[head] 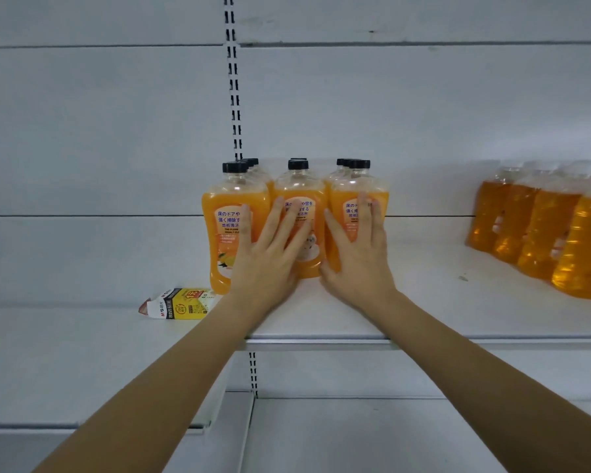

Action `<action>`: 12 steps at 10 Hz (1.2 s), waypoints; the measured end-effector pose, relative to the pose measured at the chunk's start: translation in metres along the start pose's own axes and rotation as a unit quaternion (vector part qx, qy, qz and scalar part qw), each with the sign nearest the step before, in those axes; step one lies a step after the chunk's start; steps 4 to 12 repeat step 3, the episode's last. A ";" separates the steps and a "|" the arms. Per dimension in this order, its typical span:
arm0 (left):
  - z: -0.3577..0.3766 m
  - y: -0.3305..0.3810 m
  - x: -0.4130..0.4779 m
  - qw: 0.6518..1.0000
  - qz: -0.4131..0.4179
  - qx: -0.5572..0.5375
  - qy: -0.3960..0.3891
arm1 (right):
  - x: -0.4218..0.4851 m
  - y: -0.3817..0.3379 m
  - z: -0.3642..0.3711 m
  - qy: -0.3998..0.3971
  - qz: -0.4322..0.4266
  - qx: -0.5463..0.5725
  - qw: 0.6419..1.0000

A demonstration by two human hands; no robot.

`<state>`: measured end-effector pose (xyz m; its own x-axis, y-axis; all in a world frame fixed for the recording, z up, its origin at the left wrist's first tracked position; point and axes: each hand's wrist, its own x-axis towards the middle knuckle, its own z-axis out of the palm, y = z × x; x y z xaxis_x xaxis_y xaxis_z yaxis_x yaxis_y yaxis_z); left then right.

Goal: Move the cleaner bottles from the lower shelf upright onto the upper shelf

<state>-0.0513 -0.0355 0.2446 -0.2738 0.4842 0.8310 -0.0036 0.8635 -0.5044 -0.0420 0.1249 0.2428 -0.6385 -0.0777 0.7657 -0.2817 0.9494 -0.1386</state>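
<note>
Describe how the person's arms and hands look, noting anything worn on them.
The left hand and right hand are bare: no gloves, rings or watch show. The left forearm and right forearm are bare too, with no sleeve, bracelet or marking in view up to the picture's edge.

Cleaner bottles (299, 186): clear plastic, orange liquid, black caps, orange-white labels. Upright, three columns side by side, more behind each. On upper shelf (440, 302), back from its front edge.

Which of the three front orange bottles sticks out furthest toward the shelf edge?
The leftmost front bottle, next to the lying carton; its base sits ahead of the others.
</note>
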 end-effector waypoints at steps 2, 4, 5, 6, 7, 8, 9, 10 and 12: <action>-0.009 -0.002 0.005 0.996 -0.012 -0.088 0.018 | -0.001 0.001 -0.007 0.041 0.022 0.048 0.998; -0.026 -0.012 0.026 0.987 -0.059 -0.148 0.028 | 0.012 0.010 -0.028 0.041 0.030 0.117 0.992; -0.026 -0.012 0.026 0.987 -0.059 -0.148 0.028 | 0.012 0.010 -0.028 0.041 0.030 0.117 0.992; -0.026 -0.012 0.026 0.987 -0.059 -0.148 0.028 | 0.012 0.010 -0.028 0.041 0.030 0.117 0.992; -0.026 -0.012 0.026 0.987 -0.059 -0.148 0.028 | 0.012 0.010 -0.028 0.041 0.030 0.117 0.992; -0.026 -0.012 0.026 0.987 -0.059 -0.148 0.028 | 0.012 0.010 -0.028 0.041 0.030 0.117 0.992; -0.026 -0.012 0.026 0.987 -0.059 -0.148 0.028 | 0.012 0.010 -0.028 0.041 0.030 0.117 0.992; -0.026 -0.012 0.026 0.987 -0.059 -0.148 0.028 | 0.012 0.010 -0.028 0.041 0.030 0.117 0.992; -0.026 -0.012 0.026 0.987 -0.059 -0.148 0.028 | 0.012 0.010 -0.028 0.041 0.030 0.117 0.992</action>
